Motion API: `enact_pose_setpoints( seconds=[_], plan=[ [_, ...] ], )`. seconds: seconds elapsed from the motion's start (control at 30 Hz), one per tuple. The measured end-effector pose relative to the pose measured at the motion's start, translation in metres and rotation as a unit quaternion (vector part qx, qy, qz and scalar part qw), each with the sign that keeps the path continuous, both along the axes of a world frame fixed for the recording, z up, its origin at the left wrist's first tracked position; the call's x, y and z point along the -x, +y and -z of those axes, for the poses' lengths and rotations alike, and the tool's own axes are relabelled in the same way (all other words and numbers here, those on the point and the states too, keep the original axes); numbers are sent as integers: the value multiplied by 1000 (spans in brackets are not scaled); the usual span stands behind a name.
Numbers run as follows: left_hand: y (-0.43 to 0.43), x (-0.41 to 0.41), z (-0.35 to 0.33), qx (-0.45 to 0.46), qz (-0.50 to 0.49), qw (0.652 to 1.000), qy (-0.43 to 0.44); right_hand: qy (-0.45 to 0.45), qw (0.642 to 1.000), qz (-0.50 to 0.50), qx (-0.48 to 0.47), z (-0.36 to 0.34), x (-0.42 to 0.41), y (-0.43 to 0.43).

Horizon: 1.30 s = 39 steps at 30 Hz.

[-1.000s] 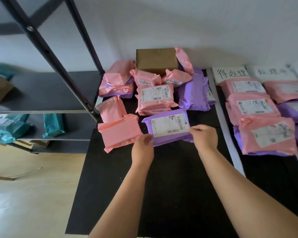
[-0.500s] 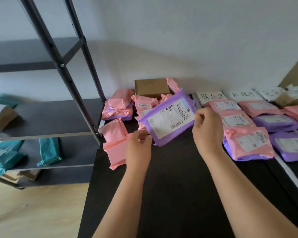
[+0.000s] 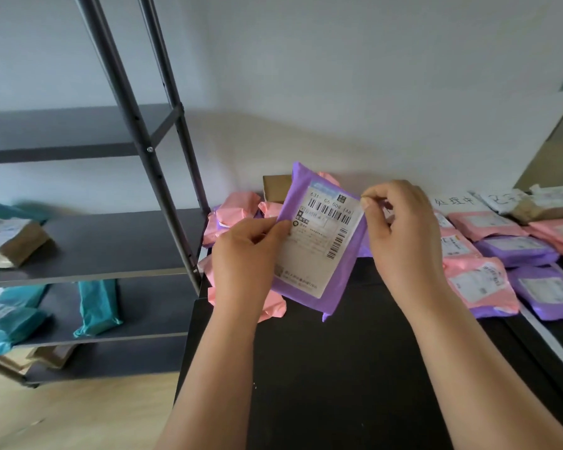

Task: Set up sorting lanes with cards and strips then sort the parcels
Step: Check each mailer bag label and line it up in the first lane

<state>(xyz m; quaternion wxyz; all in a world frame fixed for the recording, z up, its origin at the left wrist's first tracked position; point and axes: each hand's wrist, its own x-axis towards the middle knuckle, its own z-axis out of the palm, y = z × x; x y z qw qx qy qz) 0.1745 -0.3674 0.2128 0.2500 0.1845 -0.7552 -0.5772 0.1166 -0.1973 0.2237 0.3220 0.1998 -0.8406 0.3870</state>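
Head view: left hand (image 3: 246, 254) and right hand (image 3: 400, 228) pinch a flat, soft purple plastic parcel (image 3: 322, 241) by its edges; its white rectangular label (image 3: 319, 245) faces up.

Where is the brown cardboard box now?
Head view, centre: the brown box sits at the back of the black table, partly hidden behind the held purple parcel.
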Motion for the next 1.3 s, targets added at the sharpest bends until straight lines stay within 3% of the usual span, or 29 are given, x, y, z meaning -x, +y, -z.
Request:
enact_pose_setpoints(
  seconds=[0.17, 0.3, 0.4, 0.73, 1.0, 1.3],
  plan=[
    [-3, -10, -13, -68, -42, 996, 41, -124, 979, 8, 163, -5, -8, -7],
    [-1, -19, -24, -136, -40, 987, 82, -206, 959, -67, 184, -5, -16, -12],
    [1, -26, -32, -176, -14, 981, 84, -187, 958, -104, 192, -5, -23, -13],
    [4, -34, -44, -228, 14, 968, 108, -180, 953, -70, 235, -20, -35, -6],
    [5, -40, -48, -221, 29, 970, 98, -199, 942, -73, 261, -27, -41, -6],
    [0, -43, -50, -119, 98, 988, -11, -240, 925, -30, 294, -28, -28, 1]
  ],
)
